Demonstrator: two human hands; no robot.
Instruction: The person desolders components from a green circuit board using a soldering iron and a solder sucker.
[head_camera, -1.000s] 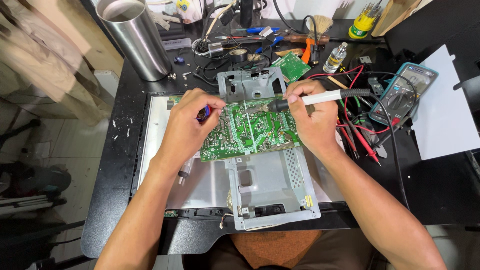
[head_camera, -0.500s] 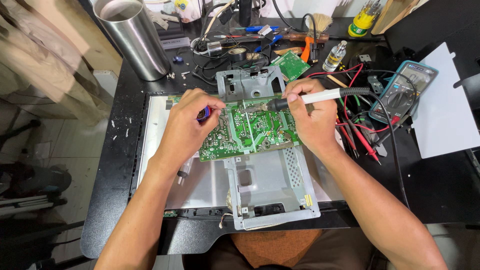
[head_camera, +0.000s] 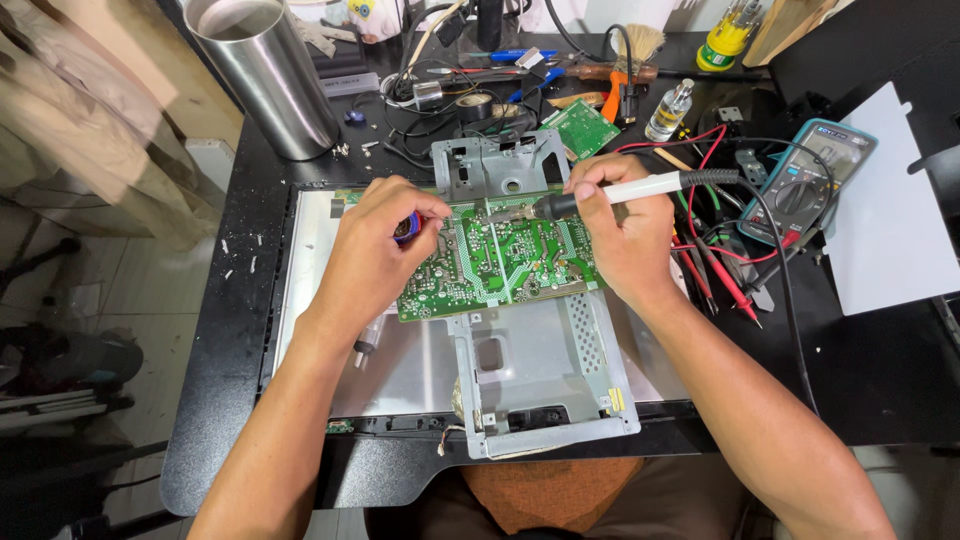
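Head view, looking down on a black worktop (head_camera: 250, 200).

Packages and labels: a small clear bottle (head_camera: 668, 110) stands at the back right, near a yellow-and-green round container (head_camera: 727, 35) at the top edge. A teal-cased meter (head_camera: 808, 180) lies at right, with red and black leads beside it. A white sheet of paper (head_camera: 880, 220) lies flat further right. A small yellow sticker (head_camera: 618, 400) sits on the lower right of the grey metal frame (head_camera: 540, 390). A tall steel cylinder (head_camera: 265, 75) stands back left.

Work area: a green circuit board (head_camera: 500, 262) lies on the metal frame, centre of the worktop, over a pale flat panel (head_camera: 310, 260).

Left hand (head_camera: 375, 255): rests on the board's left end, fingers curled narrow around a small blue-and-red object (head_camera: 407, 228); its kind cannot be told.

Right hand (head_camera: 625, 235): fingers closed around a white-handled soldering iron (head_camera: 610, 193), tip down on the board's upper middle.

Against half a second ago: hands, iron and board sit in the same places; no shift visible.
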